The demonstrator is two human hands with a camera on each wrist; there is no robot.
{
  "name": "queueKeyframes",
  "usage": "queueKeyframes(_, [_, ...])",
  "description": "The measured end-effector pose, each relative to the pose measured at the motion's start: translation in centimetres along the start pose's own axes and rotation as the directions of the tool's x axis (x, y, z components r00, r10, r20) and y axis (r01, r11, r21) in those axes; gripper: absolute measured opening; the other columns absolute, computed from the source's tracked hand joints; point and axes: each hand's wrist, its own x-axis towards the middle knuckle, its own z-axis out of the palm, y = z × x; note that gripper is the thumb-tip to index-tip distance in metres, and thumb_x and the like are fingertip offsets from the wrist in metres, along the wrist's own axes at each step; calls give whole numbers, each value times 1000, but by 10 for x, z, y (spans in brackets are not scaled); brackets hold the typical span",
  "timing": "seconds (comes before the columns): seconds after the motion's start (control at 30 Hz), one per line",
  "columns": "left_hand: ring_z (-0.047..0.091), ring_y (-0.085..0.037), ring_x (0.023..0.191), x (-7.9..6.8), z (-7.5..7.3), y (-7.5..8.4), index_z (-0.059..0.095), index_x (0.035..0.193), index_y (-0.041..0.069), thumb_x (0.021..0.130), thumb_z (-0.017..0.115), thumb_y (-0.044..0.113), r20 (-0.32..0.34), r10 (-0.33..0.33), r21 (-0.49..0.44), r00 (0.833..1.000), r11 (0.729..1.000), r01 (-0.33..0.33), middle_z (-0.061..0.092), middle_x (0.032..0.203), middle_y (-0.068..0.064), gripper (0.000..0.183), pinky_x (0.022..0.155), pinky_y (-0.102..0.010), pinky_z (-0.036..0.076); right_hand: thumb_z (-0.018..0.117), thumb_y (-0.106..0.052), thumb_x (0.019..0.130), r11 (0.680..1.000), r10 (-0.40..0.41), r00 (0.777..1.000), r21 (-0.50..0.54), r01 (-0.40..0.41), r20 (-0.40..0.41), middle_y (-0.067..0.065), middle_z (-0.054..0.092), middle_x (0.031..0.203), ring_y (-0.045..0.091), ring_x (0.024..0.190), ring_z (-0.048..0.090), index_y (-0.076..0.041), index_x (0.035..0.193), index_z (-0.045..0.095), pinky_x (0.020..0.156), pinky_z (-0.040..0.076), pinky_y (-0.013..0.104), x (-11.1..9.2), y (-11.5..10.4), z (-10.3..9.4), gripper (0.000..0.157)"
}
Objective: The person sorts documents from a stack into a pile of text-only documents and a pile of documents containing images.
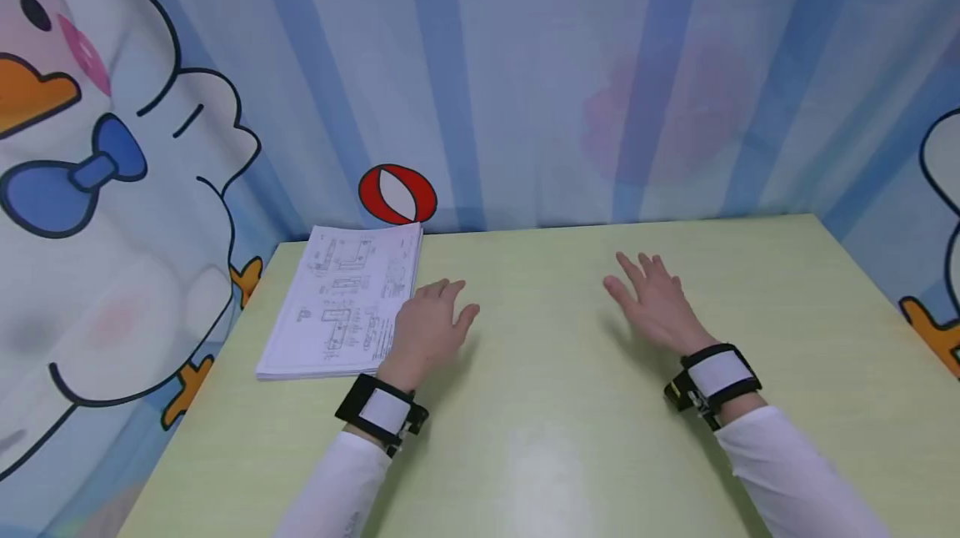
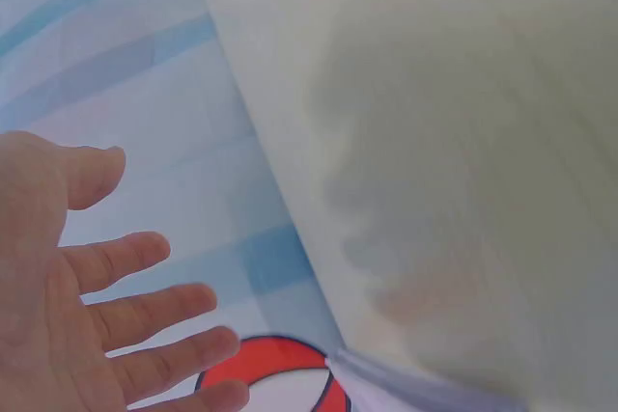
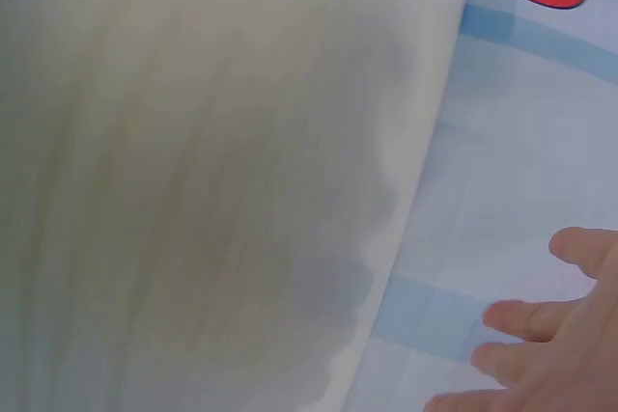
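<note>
My left hand [image 1: 429,328] hovers beside the right edge of a stack of paper sheets [image 1: 341,296] printed with technical drawings. Its fingers are spread and nothing lies in the palm, as the left wrist view of the hand [image 2: 97,335] confirms. A corner of the stack [image 2: 415,388] shows at the bottom of that view. Over the right half of the table my right hand [image 1: 660,304] is held with straight, parted fingers and holds nothing. In the right wrist view, the hand's fingers [image 3: 526,318] reach in from the lower right.
The pale wooden table [image 1: 540,404] ends at a striped blue curtain [image 1: 525,87] along its back edge. A large cartoon duck [image 1: 135,271] is printed on the cloth at left, and a red-and-white ball [image 1: 372,192] behind the stack. Each wrist wears a black strap [image 1: 720,375].
</note>
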Motion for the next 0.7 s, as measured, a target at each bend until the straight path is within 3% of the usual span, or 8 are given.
queueKeyframes(0.13, [60, -22, 89, -4, -13, -16, 55, 122, 11, 92, 48, 42, -51, -56, -72, 997, 996, 52, 64, 108, -11, 44, 63, -32, 50, 21, -55, 96, 976, -11, 1000, 218, 15, -17, 22, 21, 148, 36, 135, 12, -13, 146, 18, 106, 12, 59, 0, -10, 3, 65])
queueKeyframes(0.23, [60, -19, 72, -8, -24, -34, 57, 119, 11, 92, 49, 39, -70, -105, -111, 992, 989, 97, 66, 101, -11, 40, 48, -28, 44, 21, -55, 96, 915, 6, 1000, 404, -9, 8, 16, 26, 148, 30, 134, 21, -14, 145, 23, 108, 16, 54, 2, -22, 5, 64])
queueKeyframes(0.37, [59, -19, 64, -16, -36, -68, 57, 118, 9, 92, 49, 37, -74, -166, -107, 983, 982, 158, 67, 101, -14, 39, 45, -29, 43, 20, -54, 97, 803, 11, 998, 594, -48, 66, 19, 33, 144, 29, 130, 30, -13, 142, 29, 105, 25, 53, 8, -41, 12, 62])
queueKeyframes(0.43, [59, -21, 63, -21, -35, -93, 57, 119, 8, 92, 47, 40, -71, -206, -96, 976, 975, 198, 66, 100, -14, 42, 46, -31, 43, 21, -52, 97, 755, 4, 996, 653, -60, 87, 20, 36, 141, 30, 128, 33, -12, 141, 32, 102, 30, 53, 11, -49, 17, 60])
queueKeyframes(0.5, [58, -22, 62, -24, -23, -129, 56, 120, 8, 93, 44, 45, -82, -227, -67, 970, 973, 222, 66, 99, -16, 48, 44, -32, 41, 24, -52, 97, 718, 9, 994, 692, -80, 106, 19, 38, 140, 29, 126, 37, -12, 139, 35, 100, 34, 51, 14, -57, 22, 59])
queueKeyframes(0.6, [59, -24, 66, -33, -8, -175, 56, 120, 9, 92, 39, 53, -91, -276, -15, 957, 961, 276, 65, 102, -16, 55, 47, -33, 42, 32, -53, 95, 678, 34, 992, 727, -111, 120, 17, 42, 138, 27, 123, 40, -12, 137, 38, 98, 38, 48, 17, -68, 32, 58])
queueKeyframes(0.67, [58, -29, 75, -42, -7, -193, 54, 121, 6, 92, 39, 52, -73, -312, 10, 947, 950, 313, 61, 107, -21, 57, 54, -38, 46, 39, -52, 94, 672, 59, 992, 730, -124, 115, 14, 43, 137, 24, 122, 42, -13, 136, 40, 96, 41, 45, 20, -75, 40, 57])
queueKeyframes(0.7, [58, -33, 82, -48, -13, -194, 54, 121, 4, 93, 39, 50, -55, -341, 6, 938, 940, 342, 59, 111, -23, 56, 60, -43, 48, 42, -51, 93, 670, 67, 992, 732, -125, 109, 12, 44, 137, 23, 121, 42, -13, 135, 41, 95, 42, 44, 22, -79, 44, 57])
